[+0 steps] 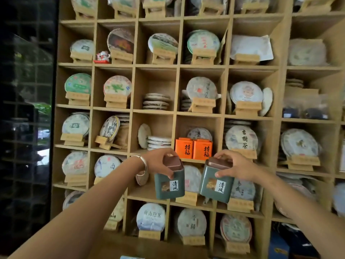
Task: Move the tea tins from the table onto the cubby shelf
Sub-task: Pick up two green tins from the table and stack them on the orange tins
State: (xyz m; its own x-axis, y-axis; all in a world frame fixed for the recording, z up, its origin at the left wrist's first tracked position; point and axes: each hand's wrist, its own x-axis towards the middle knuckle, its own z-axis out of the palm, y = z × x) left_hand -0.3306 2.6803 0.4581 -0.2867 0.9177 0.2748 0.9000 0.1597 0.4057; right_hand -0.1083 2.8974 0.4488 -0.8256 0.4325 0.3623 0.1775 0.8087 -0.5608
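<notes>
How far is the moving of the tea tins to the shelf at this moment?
Done: two orange tins already stand side by side in a cubby of the shelf. In hand: the left hand grips one green tin by its top and the right hand grips another green tin, both raised before the cubbies. Left: setting these two down. The table is out of view, so further tins cannot be judged.

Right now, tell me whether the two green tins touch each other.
Apart. The head view shows shelf background between the left green tin and the right green tin, each held separately.
</notes>
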